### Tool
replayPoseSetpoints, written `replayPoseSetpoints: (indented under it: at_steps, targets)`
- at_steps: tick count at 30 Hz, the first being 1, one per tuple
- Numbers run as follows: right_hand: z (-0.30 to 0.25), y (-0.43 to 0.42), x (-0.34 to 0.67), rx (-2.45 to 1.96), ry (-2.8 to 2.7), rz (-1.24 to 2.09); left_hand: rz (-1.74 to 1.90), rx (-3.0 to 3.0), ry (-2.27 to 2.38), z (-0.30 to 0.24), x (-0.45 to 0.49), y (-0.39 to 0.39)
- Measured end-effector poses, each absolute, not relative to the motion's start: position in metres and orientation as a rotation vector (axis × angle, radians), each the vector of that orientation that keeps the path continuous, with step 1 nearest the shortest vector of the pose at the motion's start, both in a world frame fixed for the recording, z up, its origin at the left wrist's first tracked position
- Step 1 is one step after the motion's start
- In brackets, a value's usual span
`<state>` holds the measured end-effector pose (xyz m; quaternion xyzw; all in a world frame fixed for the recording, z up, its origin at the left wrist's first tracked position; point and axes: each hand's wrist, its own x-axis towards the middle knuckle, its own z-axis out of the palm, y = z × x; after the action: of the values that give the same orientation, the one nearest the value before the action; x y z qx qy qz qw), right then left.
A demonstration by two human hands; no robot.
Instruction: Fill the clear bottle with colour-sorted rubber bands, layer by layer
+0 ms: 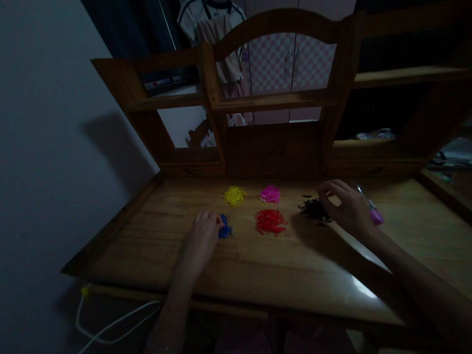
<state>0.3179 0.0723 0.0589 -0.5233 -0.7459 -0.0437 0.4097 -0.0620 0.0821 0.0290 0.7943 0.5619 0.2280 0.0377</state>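
- Blue pile (225, 229) of small pieces, right at your left fingertips: it sits at three o'clock from your left hand (205, 232), partly covered by it.
- That left hand is low, palm down, fingers bent together; whether a piece is pinched there, I can't tell.
- Over to your right hand (341, 204): thumb and forefinger curve into a ring, the tips near each other, and any piece between them is too dim to make out.
- The black pile (310, 209) lies at nine o'clock from that hand, its near edge partly behind the fingers.
- Take the red pile (271, 223) as your dial's centre: pink pile (270, 195) at twelve, yellow pile (234, 195) between ten and eleven, blue at nine, black at three.
- Just past your right hand, a slim purple-ended thing (375, 216).
- All this on a wooden desk (234, 286), grain showing, a bright reflection between four and five.
- Twelve o'clock, the arched shelf unit (275, 20); behind it, hanging clothes (216, 26) and a checked cupboard (270, 65).
- Pale wall (27, 143) at ten, white cable (108, 332) looping at eight; dim light throughout.
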Motion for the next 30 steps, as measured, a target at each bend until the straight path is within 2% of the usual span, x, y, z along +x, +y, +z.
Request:
replayPoseSetpoints:
  at_steps: [11, 17, 20, 24, 30]
  targets:
    - [0.072, 0.079, 0.408, -1.592, -1.673, -0.258, 0.859, 2.379, 1.674, 0.035, -0.056, 0.084]
    - [0.063, 0.11, 0.362, -1.313, -2.245, 0.238, 1.071, 2.447, 1.498, 0.051, -0.001, 0.052]
    - [0.053, 0.141, 0.34, -1.358, -2.31, 0.437, 1.068, 2.473, 1.389, 0.049, 0.016, 0.028]
    - [0.04, 0.162, 0.334, -1.393, -2.351, 0.537, 1.161, 2.376, 1.429, 0.036, 0.01, -0.004]
    - [0.039, 0.143, 0.338, -1.363, -2.362, 0.6, 1.299, 2.051, 1.519, 0.018, -0.013, -0.038]
